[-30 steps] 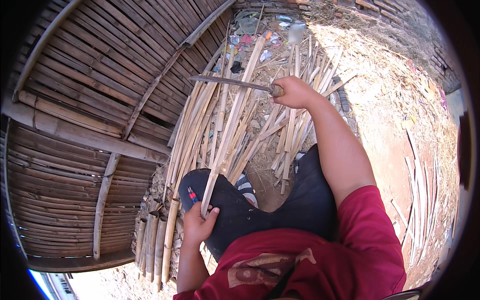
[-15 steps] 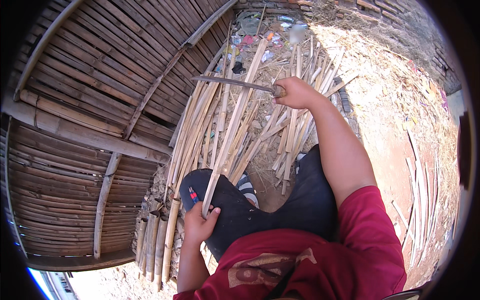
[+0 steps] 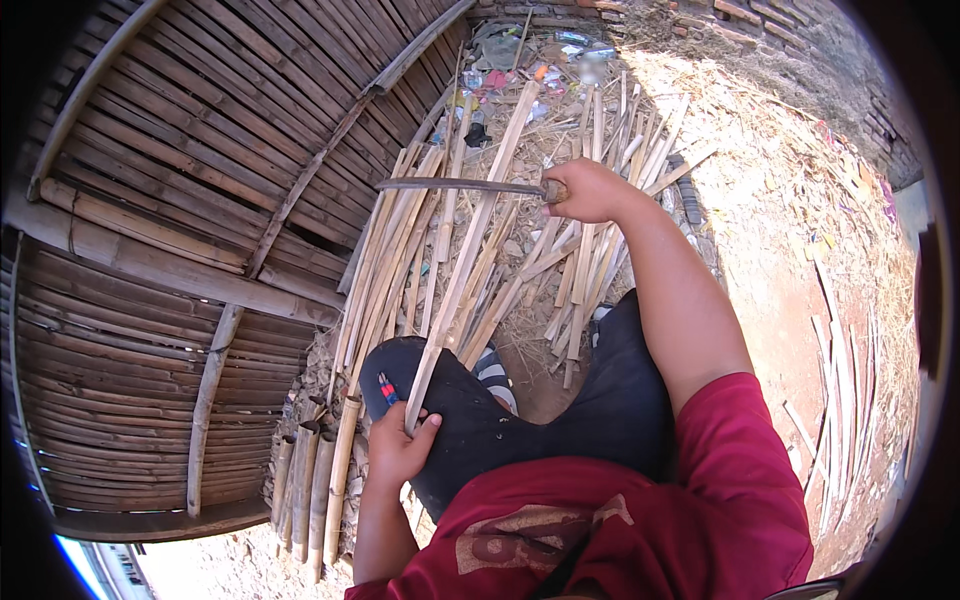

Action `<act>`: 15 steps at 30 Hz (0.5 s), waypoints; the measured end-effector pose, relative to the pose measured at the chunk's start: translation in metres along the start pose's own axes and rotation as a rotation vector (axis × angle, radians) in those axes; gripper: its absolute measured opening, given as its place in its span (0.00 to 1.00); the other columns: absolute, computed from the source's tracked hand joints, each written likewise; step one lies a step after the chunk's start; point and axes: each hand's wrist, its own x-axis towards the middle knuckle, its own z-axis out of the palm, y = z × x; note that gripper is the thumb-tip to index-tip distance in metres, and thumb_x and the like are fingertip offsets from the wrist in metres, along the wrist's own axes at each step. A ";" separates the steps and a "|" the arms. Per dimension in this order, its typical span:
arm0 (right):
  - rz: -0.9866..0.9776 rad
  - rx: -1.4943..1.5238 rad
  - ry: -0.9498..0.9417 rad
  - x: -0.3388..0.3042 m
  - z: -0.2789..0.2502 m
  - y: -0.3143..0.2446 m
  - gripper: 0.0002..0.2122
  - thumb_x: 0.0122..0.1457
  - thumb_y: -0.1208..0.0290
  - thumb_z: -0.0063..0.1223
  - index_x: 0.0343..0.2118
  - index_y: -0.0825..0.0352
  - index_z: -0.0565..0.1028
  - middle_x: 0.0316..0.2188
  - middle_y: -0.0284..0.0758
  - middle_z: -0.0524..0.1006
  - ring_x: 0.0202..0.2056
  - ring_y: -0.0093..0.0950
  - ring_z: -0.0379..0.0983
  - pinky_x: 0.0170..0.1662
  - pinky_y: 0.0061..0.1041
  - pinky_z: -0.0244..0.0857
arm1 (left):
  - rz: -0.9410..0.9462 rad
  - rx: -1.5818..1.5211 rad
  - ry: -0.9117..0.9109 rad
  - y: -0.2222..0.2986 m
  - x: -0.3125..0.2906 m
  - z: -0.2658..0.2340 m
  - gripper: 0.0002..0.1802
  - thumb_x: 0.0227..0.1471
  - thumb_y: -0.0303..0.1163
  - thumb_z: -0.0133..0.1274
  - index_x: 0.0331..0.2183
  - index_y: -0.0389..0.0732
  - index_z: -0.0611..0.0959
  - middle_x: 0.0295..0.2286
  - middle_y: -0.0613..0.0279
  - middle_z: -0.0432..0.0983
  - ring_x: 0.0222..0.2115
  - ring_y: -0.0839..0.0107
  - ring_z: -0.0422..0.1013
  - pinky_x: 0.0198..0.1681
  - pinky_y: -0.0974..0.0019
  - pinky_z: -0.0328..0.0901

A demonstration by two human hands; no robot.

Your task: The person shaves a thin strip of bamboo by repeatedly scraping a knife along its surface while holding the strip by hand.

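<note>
Closed round the near end of a long bamboo strip [image 3: 455,285], my left hand [image 3: 402,440] rests by my left thigh. The strip slants away from me over the thigh, its far end above the heap on the ground. My right hand [image 3: 587,192], arm stretched forward, grips the wooden handle of a machete [image 3: 460,184]. Its long dark blade points left and lies across the strip about midway along; whether it touches the strip I cannot tell. A small red and blue item [image 3: 387,388] sits at my left thigh, just beyond the left hand.
Split bamboo strips [image 3: 385,270] lie heaped before my feet. A slatted bamboo wall [image 3: 200,130] rises at the left, with upright bamboo poles [image 3: 322,490] near its foot. Litter [image 3: 495,80] lies at the far end by a brick wall [image 3: 770,20]. More strips [image 3: 845,400] lie right.
The machete and my right hand have come slightly nearer to me, and the blade now lies more level. My left hand and the strip have hardly moved.
</note>
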 end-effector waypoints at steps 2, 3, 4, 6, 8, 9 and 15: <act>0.114 0.038 0.185 0.001 0.002 0.013 0.23 0.52 0.58 0.69 0.48 0.65 0.80 0.42 0.47 0.82 0.47 0.48 0.78 0.51 0.43 0.70 | 0.008 -0.006 -0.005 0.001 0.000 0.000 0.17 0.53 0.40 0.68 0.32 0.36 0.82 0.17 0.63 0.75 0.18 0.75 0.72 0.24 0.67 0.66; 0.150 0.002 0.162 0.002 -0.003 0.014 0.24 0.53 0.58 0.69 0.50 0.66 0.79 0.43 0.48 0.82 0.47 0.48 0.78 0.52 0.44 0.70 | 0.010 -0.006 -0.005 0.000 0.000 0.000 0.17 0.53 0.40 0.68 0.32 0.36 0.82 0.17 0.63 0.75 0.18 0.75 0.72 0.24 0.67 0.66; 0.096 0.011 0.190 0.002 -0.002 0.013 0.23 0.53 0.58 0.69 0.48 0.66 0.80 0.41 0.49 0.82 0.45 0.49 0.78 0.50 0.43 0.71 | 0.013 -0.007 -0.006 -0.002 0.000 -0.001 0.17 0.53 0.39 0.68 0.32 0.36 0.82 0.17 0.63 0.75 0.19 0.75 0.71 0.24 0.68 0.66; -0.002 0.029 0.233 -0.005 0.004 0.003 0.20 0.53 0.59 0.69 0.45 0.66 0.81 0.36 0.50 0.82 0.42 0.50 0.79 0.47 0.42 0.71 | 0.018 -0.025 -0.009 -0.005 0.001 0.000 0.16 0.53 0.39 0.67 0.32 0.36 0.82 0.17 0.64 0.75 0.19 0.76 0.71 0.25 0.68 0.66; -0.079 -0.004 0.061 -0.006 0.006 -0.012 0.19 0.53 0.59 0.69 0.46 0.62 0.81 0.37 0.47 0.82 0.43 0.48 0.78 0.48 0.43 0.71 | 0.027 -0.054 -0.002 -0.006 0.002 0.001 0.15 0.54 0.38 0.67 0.32 0.36 0.82 0.18 0.64 0.75 0.19 0.77 0.71 0.25 0.68 0.66; -0.112 -0.037 -0.033 -0.006 0.004 -0.022 0.20 0.53 0.58 0.69 0.47 0.61 0.81 0.39 0.46 0.82 0.44 0.47 0.78 0.49 0.43 0.71 | 0.018 -0.060 -0.011 -0.007 0.002 0.000 0.15 0.54 0.37 0.67 0.32 0.36 0.82 0.18 0.64 0.76 0.20 0.77 0.71 0.25 0.68 0.66; -0.022 -0.005 -0.088 0.000 -0.002 -0.009 0.21 0.53 0.58 0.69 0.48 0.62 0.81 0.42 0.45 0.82 0.47 0.46 0.78 0.50 0.43 0.71 | -0.006 -0.004 -0.004 0.000 0.000 0.000 0.16 0.53 0.39 0.68 0.32 0.36 0.82 0.18 0.64 0.76 0.20 0.76 0.72 0.25 0.68 0.67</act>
